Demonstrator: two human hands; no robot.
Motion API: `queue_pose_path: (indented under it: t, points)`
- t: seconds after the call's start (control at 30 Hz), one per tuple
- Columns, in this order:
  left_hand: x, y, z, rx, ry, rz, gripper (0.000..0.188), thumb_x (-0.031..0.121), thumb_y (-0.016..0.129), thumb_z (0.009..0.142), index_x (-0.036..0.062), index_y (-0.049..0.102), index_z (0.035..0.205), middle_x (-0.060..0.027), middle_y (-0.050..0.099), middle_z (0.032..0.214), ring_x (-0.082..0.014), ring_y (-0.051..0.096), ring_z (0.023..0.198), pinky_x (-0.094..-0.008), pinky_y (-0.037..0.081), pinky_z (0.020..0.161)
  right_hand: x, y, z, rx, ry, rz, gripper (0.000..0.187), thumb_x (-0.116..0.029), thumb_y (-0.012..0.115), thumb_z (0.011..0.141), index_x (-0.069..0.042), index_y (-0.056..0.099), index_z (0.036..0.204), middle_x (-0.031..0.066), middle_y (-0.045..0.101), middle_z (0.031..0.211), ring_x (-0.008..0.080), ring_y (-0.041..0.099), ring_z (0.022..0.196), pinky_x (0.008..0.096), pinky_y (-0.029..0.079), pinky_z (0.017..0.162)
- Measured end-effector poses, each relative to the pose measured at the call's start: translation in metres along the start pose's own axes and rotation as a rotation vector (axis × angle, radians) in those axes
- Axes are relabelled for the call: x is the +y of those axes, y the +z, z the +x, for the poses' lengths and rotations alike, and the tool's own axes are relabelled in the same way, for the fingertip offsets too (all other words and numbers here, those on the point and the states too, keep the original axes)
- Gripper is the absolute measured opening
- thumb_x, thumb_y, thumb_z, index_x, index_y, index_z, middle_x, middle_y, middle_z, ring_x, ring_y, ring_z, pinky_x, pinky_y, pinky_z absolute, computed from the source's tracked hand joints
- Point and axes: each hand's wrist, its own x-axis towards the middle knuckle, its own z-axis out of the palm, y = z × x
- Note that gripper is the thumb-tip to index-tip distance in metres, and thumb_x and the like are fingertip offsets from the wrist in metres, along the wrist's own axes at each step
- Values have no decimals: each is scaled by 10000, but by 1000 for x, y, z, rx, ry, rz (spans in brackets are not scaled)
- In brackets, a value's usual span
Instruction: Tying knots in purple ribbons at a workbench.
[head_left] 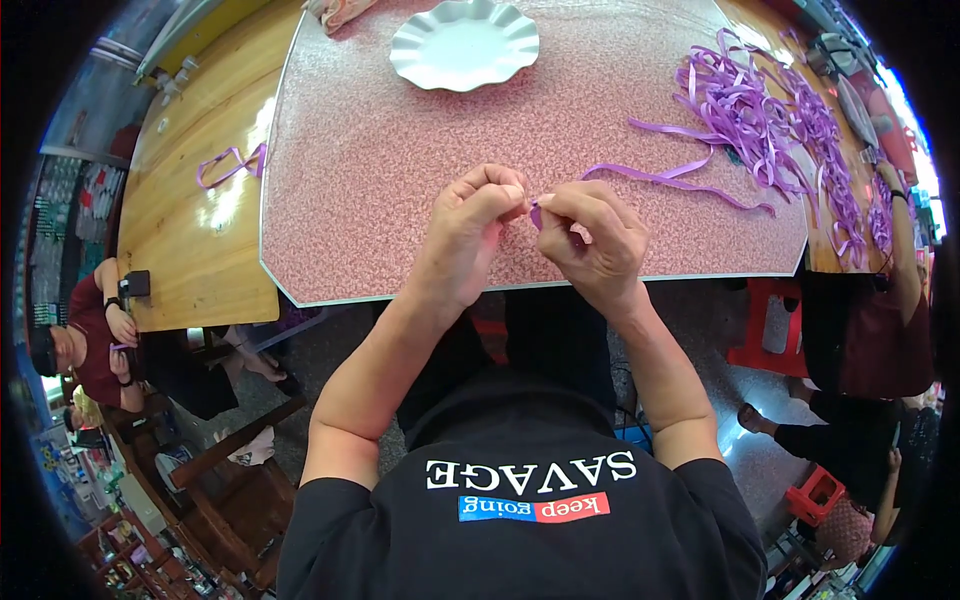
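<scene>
Above the near edge of the table, my left hand [468, 228] and my right hand [600, 235] are pinched close together, fingertips almost meeting. A small bit of purple ribbon [537, 214] shows in the fingertips of my right hand. My left thumb and forefinger are pressed together; what they hold, if anything, is too small to make out. A long ribbon strand [665, 180] lies on the pink cloth behind my right hand and runs right toward a tangled heap of purple ribbons [745, 110]. Whether that strand joins the held piece is hidden.
A white wavy-rimmed plate [465, 75] stands at the far middle of the pink-covered table [350, 180]. On the wooden table at left lies a ribbon loop [232, 168]. People sit at both sides; a red stool [770, 325] stands below the right edge.
</scene>
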Motion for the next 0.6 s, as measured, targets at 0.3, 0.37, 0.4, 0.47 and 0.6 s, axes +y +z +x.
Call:
queue_pose_path:
  t: [0.3,0.37,0.4,0.47,0.6]
  points:
    - [10,11,-10,-84,281,590,242,125,596,983,-4,617,1186,-47,632,1055,-130,594,1038,-299,466,948,7,-8,-9,0,127,192,219,83,639,911,-19,626,1105,118,622,971,123,626,762,224,545,560]
    - [13,14,-11,-101,256,602,232,120,612,981,-3,618,1177,-46,631,1054,-127,597,1030,-298,476,931,6,-7,-12,0,153,243,202,72,616,936,-16,617,1118,120,606,996,118,626,768,220,554,565]
    - [13,15,-11,-122,229,613,223,115,627,978,-2,619,1168,-46,630,1053,-124,599,1023,-297,485,914,6,-6,-14,14,189,278,186,58,604,951,-15,614,1121,119,600,1003,115,629,760,219,553,568]
    - [11,13,-11,-150,206,538,209,107,632,981,6,616,1164,-43,622,1072,-120,592,1039,-288,483,920,4,-6,-15,25,223,316,170,44,591,966,-15,611,1124,117,593,1011,112,632,751,219,553,571]
    - [10,12,-9,-202,184,424,158,88,651,974,24,610,1112,-33,605,1073,-113,582,1040,-280,481,921,-2,-4,-19,45,339,436,152,23,572,986,-14,592,1132,111,592,1008,108,632,717,215,552,583]
